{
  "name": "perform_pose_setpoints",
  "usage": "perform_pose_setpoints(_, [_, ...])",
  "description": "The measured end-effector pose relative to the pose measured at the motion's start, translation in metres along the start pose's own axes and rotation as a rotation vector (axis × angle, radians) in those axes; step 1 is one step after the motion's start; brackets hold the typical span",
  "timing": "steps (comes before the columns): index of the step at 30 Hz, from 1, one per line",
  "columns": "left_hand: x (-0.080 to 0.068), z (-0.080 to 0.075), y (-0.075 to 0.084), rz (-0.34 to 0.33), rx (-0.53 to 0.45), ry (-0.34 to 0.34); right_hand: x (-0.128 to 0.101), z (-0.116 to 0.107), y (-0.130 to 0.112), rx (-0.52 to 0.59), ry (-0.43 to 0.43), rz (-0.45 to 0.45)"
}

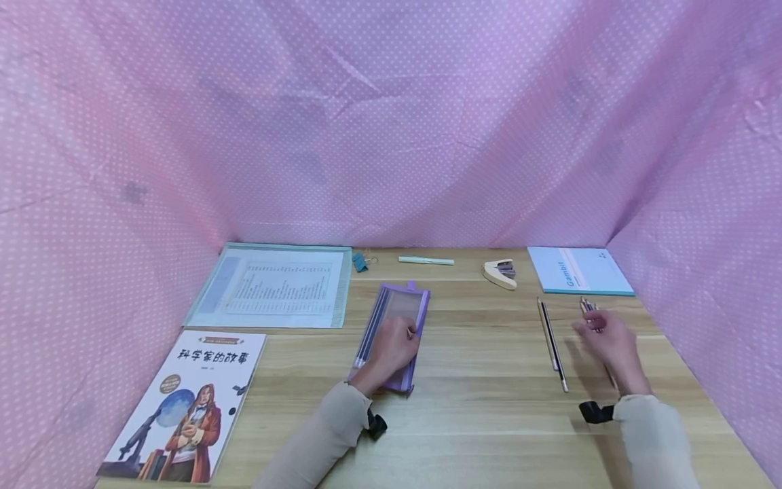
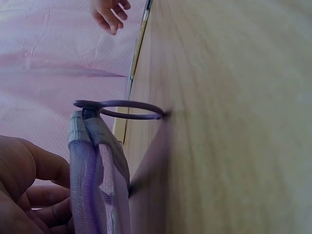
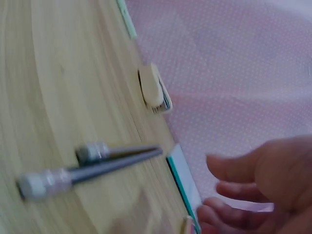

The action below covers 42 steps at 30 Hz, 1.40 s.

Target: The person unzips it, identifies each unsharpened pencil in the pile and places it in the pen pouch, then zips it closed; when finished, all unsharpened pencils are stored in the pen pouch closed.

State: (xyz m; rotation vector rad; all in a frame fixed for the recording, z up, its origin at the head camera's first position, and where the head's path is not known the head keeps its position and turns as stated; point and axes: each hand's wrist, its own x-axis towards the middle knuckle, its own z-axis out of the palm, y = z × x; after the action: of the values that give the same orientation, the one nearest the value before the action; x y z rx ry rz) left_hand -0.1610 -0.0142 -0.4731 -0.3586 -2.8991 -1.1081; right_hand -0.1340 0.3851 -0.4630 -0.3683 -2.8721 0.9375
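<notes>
A purple mesh pencil case [image 1: 420, 314] with several dark pencils [image 1: 370, 327] inside lies at the middle of the table. My left hand [image 1: 394, 345] is over it, its curled fingers gripping the case's upper side. In the left wrist view, a dark ring [image 2: 131, 103] hangs from the end of the case. To the right, my right hand [image 1: 613, 341] hovers with thumb and fingers apart and nothing between them. Beneath it lie more slim pencils [image 1: 588, 304], partly hidden by the hand. Two striped pencils [image 1: 552, 343] with white erasers lie just left of it.
At the back stand a blue binder clip [image 1: 360, 262], a pale green pen [image 1: 425, 260], a cream staple remover [image 1: 501, 274] and a light blue notebook [image 1: 580, 270]. Left are a document folder [image 1: 277, 288] and a picture-covered book [image 1: 186, 407]. A pink dotted curtain [image 1: 391, 136] surrounds the table.
</notes>
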Motion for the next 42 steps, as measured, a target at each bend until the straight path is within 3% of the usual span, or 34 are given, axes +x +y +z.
perform_pose_setpoints(3, [0.000,0.001,-0.001,-0.002,-0.003,0.000,0.001,0.004,-0.001,0.069,-0.176,0.021])
perform_pose_setpoints(6, [0.000,0.002,-0.001,-0.009,-0.007,-0.006,0.002,0.010,0.000,0.069,-0.246,0.021])
perform_pose_setpoints(12, [0.001,0.002,-0.001,-0.020,0.003,-0.017,0.002,0.018,0.003,-0.053,-0.186,-0.042])
perform_pose_setpoints(20, [0.001,0.002,0.000,-0.019,-0.001,-0.017,0.002,0.015,0.007,0.106,-0.224,0.039])
perform_pose_setpoints(26, [0.001,0.003,-0.002,-0.009,0.010,0.001,0.000,0.012,0.008,-0.087,-0.199,-0.011])
perform_pose_setpoints(33, [0.000,0.002,-0.002,0.000,-0.002,0.007,0.000,0.012,0.009,-0.176,-0.162,-0.064])
perform_pose_setpoints(37, [0.001,0.001,-0.002,0.002,-0.002,0.011,0.005,0.010,0.007,-0.182,-0.191,-0.067])
perform_pose_setpoints(42, [0.000,0.001,-0.001,-0.003,-0.010,0.009,0.009,0.005,0.007,-0.105,-0.243,-0.039])
